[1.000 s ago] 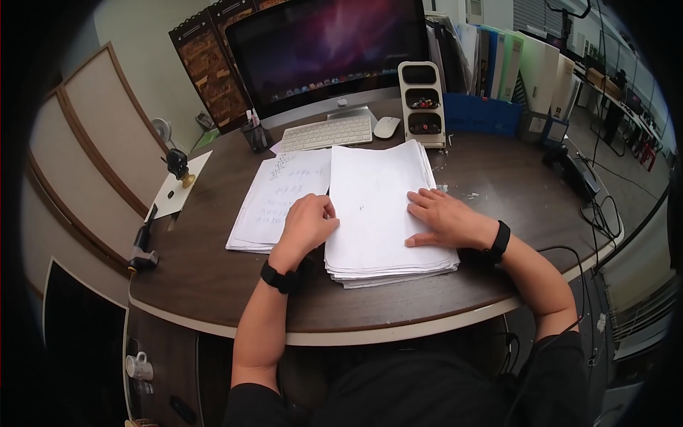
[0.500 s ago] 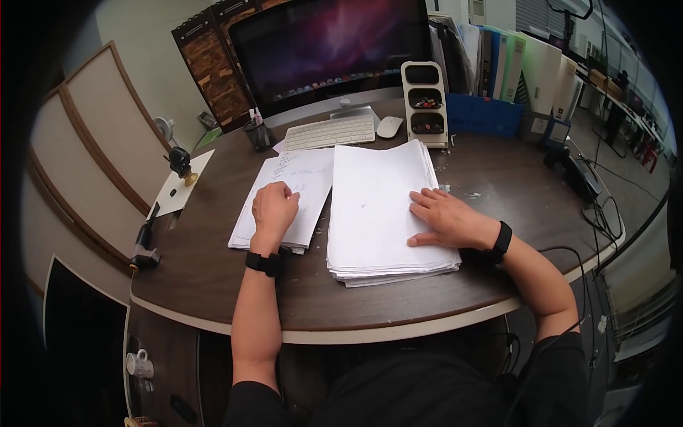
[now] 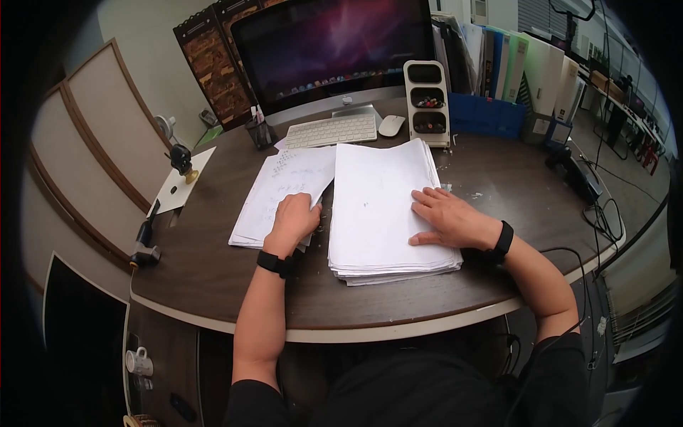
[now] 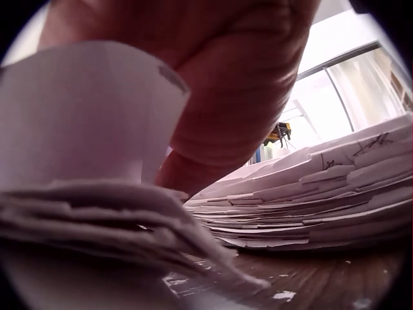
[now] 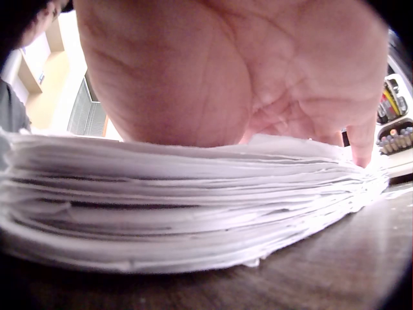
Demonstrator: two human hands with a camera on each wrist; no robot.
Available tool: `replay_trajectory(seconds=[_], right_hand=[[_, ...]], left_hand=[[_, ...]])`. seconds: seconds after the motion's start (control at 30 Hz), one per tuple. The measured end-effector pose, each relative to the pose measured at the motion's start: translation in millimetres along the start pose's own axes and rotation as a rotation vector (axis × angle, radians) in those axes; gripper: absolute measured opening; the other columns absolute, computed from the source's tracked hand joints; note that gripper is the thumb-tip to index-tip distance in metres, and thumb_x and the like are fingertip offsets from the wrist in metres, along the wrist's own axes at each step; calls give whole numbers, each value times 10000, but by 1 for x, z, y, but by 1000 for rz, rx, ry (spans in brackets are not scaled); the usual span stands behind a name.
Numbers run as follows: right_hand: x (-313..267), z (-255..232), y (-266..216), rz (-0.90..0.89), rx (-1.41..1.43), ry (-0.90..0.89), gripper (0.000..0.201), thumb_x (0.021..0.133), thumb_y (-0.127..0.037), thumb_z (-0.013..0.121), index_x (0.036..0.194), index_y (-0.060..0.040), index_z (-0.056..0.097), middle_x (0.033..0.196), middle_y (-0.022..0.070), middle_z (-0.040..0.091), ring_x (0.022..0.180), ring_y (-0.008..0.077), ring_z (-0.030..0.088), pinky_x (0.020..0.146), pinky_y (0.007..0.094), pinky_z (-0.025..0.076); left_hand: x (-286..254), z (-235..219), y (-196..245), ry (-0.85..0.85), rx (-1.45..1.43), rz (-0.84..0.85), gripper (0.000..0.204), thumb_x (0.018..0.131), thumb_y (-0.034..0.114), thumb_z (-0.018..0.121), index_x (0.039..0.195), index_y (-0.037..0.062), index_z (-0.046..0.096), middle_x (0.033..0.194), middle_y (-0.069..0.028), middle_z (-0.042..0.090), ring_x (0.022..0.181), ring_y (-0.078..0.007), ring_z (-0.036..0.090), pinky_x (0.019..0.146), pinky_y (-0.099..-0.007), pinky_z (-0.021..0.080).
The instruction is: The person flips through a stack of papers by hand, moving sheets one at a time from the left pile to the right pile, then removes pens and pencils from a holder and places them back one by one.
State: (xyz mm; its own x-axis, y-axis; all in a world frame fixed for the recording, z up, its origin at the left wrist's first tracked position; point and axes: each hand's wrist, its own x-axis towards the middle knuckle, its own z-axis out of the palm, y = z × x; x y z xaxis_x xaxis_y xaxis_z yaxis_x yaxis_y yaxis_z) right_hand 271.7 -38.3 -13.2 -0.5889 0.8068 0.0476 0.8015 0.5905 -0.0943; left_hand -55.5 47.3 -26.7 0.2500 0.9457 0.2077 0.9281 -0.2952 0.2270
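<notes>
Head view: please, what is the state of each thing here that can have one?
Monitor: on
Left paper stack: written on top
Right paper stack: mostly blank on top
Left hand: fingers bent, grip unclear
Right hand: resting on right paper stack
Pen cup: upright
Desk organizer: upright, partly filled

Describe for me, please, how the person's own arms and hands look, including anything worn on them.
The left hand and right hand are bare, with no gloves or rings visible. A plain black left wristband and a matching right wristband are worn. Short black sleeves leave both forearms uncovered.
</notes>
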Motion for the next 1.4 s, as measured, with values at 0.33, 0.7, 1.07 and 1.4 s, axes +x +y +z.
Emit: replay_trajectory(seconds=[0.33, 0.7, 1.07, 1.4], right_hand=[[0, 1, 1, 5, -4, 0, 777, 919, -603, 564, 1296, 75, 518, 1474, 298, 409, 1405, 461, 344, 1181, 506, 274], [0, 0, 1, -8, 10, 11, 769, 919, -599, 570, 1289, 73, 520, 1475, 296, 407, 1399, 467, 349, 1175, 512, 282], [1, 8, 8, -114, 13, 98, 656, 918, -520, 621, 1296, 12, 555, 1394, 241, 498, 1314, 403, 447, 1140, 488, 330], [1, 20, 18, -124, -9, 154, 574, 853, -291, 702, 1349, -52, 536, 1380, 216, 515, 1331, 411, 435, 1143, 507, 329]], left_hand=[[2, 4, -10, 155, 36, -15, 257, 896, 121, 554, 798, -79, 681, 820, -314, 661, 810, -490, 654, 773, -526, 530], [-2, -34, 13, 1085, -50, 293, 295, 938, -24, 558, 1232, -25, 527, 923, -257, 690, 768, -367, 712, 651, -395, 566], [-9, -20, 38, 278, -1137, 69, 331, 896, -25, 580, 1221, -44, 643, 998, -104, 698, 727, -86, 611, 642, -193, 477], [-18, -11, 50, -5, -544, 45, 302, 798, 133, 714, 1022, -69, 729, 828, -140, 729, 710, -152, 652, 669, -283, 518]])
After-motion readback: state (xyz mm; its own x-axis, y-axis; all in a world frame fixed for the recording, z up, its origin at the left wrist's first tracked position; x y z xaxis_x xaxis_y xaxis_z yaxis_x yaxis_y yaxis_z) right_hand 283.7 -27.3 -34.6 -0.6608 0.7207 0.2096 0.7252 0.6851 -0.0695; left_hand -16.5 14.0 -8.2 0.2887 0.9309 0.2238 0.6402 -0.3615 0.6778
